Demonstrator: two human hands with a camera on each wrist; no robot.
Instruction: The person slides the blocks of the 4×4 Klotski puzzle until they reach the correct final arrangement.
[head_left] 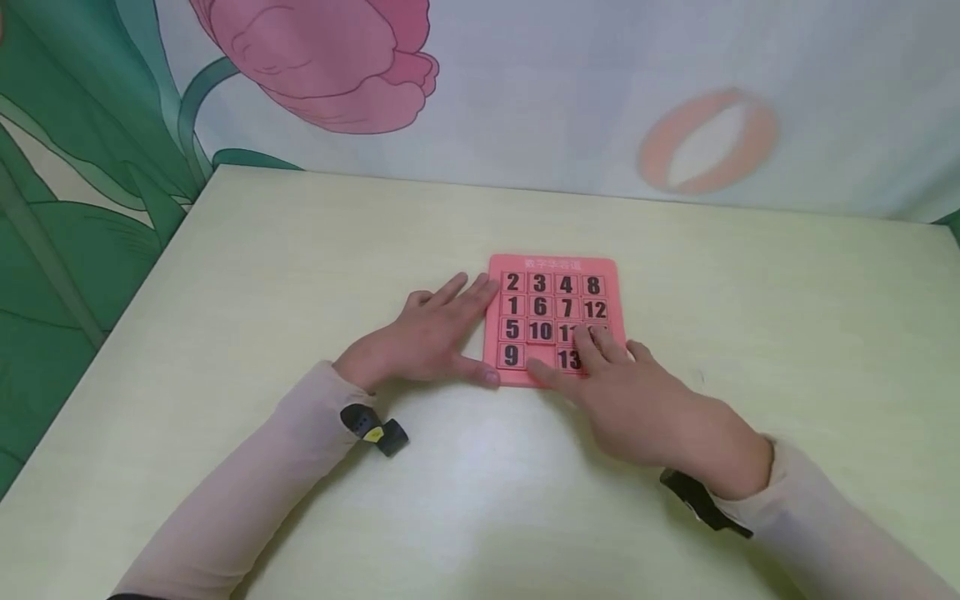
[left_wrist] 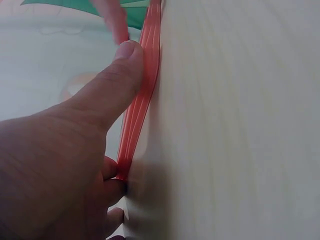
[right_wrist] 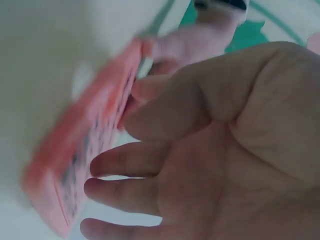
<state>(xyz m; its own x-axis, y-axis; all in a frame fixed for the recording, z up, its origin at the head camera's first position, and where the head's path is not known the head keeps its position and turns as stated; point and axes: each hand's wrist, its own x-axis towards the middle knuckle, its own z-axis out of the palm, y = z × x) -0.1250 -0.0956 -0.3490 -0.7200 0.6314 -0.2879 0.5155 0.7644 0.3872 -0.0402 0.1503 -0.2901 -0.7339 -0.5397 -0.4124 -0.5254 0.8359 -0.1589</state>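
Observation:
A pink sliding number puzzle (head_left: 553, 265) lies flat on the table, its black-numbered tiles facing up. In its bottom row a gap shows between the 9 tile (head_left: 512, 357) and the 13 tile (head_left: 567, 359). My left hand (head_left: 427, 337) rests along the puzzle's left side, fingers extended near the upper edge and thumb at the lower left corner; the left wrist view shows that thumb (left_wrist: 107, 90) against the red rim. Over the lower right tiles spreads my right hand (head_left: 637, 400), its thumb at the gap and its fingers hiding some tiles. Whether those fingertips press cannot be told.
The pale table (head_left: 315, 250) extends around the puzzle. Behind it hangs a white cloth backdrop (head_left: 540, 100) printed with a pink flower and green leaves. Each wrist wears a dark strap, the left one (head_left: 373, 427) with a small black piece on it.

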